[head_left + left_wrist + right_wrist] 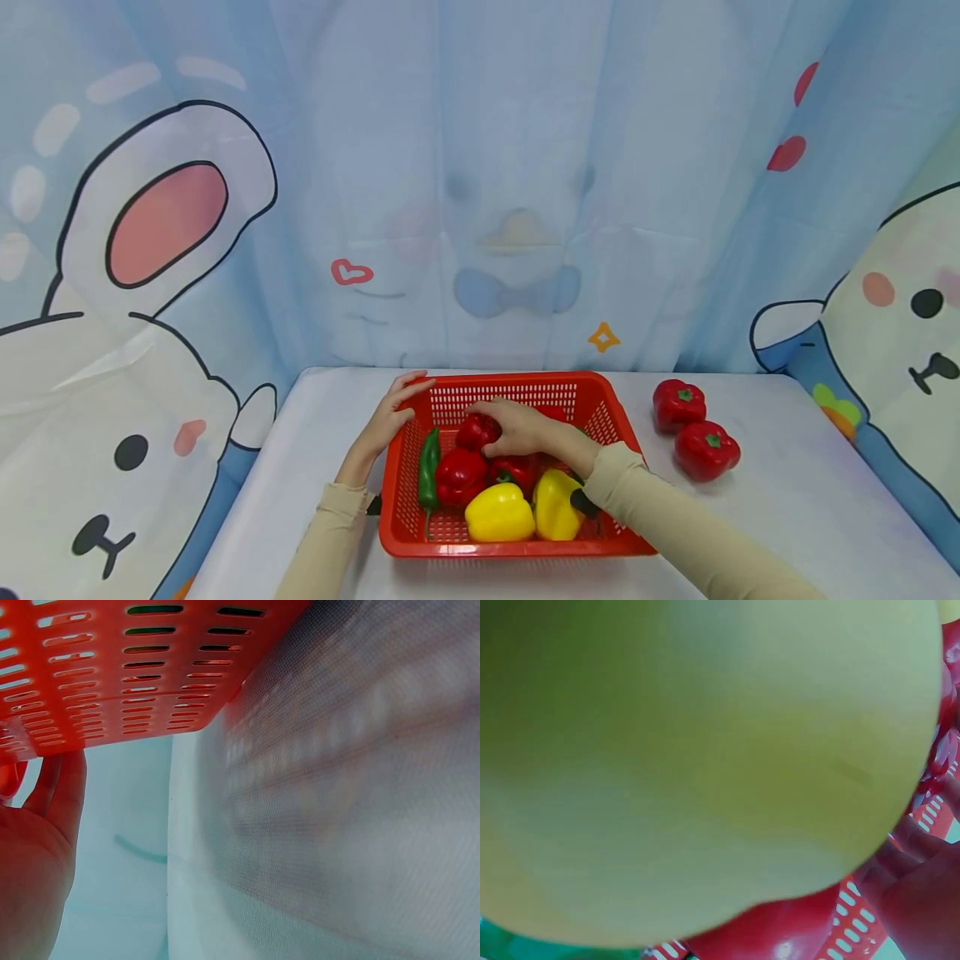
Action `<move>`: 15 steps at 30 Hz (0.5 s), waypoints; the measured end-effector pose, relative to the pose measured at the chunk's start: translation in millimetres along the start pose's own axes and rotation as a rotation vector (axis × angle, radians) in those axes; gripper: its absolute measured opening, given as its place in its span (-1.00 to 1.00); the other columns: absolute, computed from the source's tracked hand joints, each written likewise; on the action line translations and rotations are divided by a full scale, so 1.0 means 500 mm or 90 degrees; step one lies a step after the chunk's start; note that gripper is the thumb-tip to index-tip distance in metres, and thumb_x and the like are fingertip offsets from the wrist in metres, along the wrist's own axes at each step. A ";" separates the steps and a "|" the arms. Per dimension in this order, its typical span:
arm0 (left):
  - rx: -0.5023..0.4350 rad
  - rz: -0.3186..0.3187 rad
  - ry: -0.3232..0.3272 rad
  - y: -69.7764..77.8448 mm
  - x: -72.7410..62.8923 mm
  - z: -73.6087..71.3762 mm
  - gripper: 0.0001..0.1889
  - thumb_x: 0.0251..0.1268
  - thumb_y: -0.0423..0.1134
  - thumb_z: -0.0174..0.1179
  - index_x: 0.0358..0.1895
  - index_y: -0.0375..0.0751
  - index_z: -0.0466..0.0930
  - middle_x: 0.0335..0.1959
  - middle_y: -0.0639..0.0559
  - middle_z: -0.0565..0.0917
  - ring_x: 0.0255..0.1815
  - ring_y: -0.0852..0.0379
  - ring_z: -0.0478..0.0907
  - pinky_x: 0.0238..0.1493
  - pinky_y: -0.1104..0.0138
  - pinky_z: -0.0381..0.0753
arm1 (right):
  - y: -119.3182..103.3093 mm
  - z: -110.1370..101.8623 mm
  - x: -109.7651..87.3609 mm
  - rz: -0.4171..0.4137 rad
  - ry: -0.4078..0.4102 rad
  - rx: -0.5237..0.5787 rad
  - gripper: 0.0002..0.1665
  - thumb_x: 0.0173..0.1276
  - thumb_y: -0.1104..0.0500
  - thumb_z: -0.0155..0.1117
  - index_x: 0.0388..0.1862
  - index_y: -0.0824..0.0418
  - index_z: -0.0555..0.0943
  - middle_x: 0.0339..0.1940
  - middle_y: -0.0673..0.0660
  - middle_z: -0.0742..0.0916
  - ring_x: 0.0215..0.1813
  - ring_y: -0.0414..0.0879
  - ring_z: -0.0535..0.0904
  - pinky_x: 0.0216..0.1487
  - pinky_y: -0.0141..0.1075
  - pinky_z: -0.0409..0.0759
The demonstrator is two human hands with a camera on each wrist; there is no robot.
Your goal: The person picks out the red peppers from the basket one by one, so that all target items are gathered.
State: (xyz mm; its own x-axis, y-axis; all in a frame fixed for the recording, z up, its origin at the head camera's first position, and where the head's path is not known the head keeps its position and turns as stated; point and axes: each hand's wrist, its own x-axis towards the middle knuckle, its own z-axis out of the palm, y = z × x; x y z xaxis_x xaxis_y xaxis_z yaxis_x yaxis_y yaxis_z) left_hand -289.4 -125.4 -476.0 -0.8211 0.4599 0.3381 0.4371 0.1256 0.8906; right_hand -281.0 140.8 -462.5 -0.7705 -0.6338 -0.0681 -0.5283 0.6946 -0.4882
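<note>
A red plastic basket holds several red bell peppers, two yellow bell peppers and a long green chili pepper. At its back-left corner my left hand grips the rim; in the left wrist view its fingers lie against the outside of the slotted wall. My right hand reaches into the basket, thumb and fingers around a red bell pepper toward the back left. Close up, a yellow bell pepper fills most of the right wrist view and hides what the fingers hold.
Two more red bell peppers stand on the white table right of the basket. Behind the table hangs a light blue curtain with cartoon prints. My right forearm crosses the basket's front-right edge.
</note>
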 end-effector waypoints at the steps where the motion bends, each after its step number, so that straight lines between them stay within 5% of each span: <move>1: 0.000 -0.001 0.001 0.000 0.000 0.000 -0.43 0.14 -0.72 -0.16 0.31 -0.62 0.35 0.44 -0.46 0.13 0.39 -0.33 0.11 -0.02 0.34 0.30 | -0.002 0.000 0.002 0.003 -0.001 0.000 -0.23 0.21 0.09 0.44 0.40 0.15 0.41 0.24 0.17 0.57 0.18 0.04 0.49 0.21 0.00 0.47; 10: 0.000 -0.014 0.008 0.010 0.000 -0.002 -0.42 0.15 -0.69 -0.18 0.32 -0.59 0.37 0.45 -0.43 0.13 0.42 -0.31 0.09 0.00 0.34 0.29 | -0.022 -0.003 0.022 0.035 0.028 -0.015 -0.42 0.24 -0.13 0.40 0.07 0.15 0.46 -0.22 -0.03 0.62 -0.23 -0.16 0.54 -0.19 -0.26 0.57; 15: -0.018 -0.007 0.003 0.005 -0.001 0.002 -0.43 0.13 -0.72 -0.19 0.30 -0.64 0.35 0.44 -0.47 0.12 0.41 -0.33 0.09 0.02 0.27 0.33 | -0.027 -0.001 0.029 0.058 0.035 -0.047 -0.47 0.21 -0.09 0.44 -0.02 0.15 0.44 -0.36 -0.03 0.57 -0.36 -0.14 0.49 -0.33 -0.25 0.50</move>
State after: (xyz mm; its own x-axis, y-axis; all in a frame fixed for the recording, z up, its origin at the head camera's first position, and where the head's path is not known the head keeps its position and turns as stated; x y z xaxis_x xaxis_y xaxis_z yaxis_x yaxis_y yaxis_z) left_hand -287.6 -124.6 -473.9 -0.8276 0.4540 0.3300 0.4179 0.1059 0.9023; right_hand -285.3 122.3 -456.3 -0.8338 -0.5489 -0.0595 -0.4791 0.7729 -0.4161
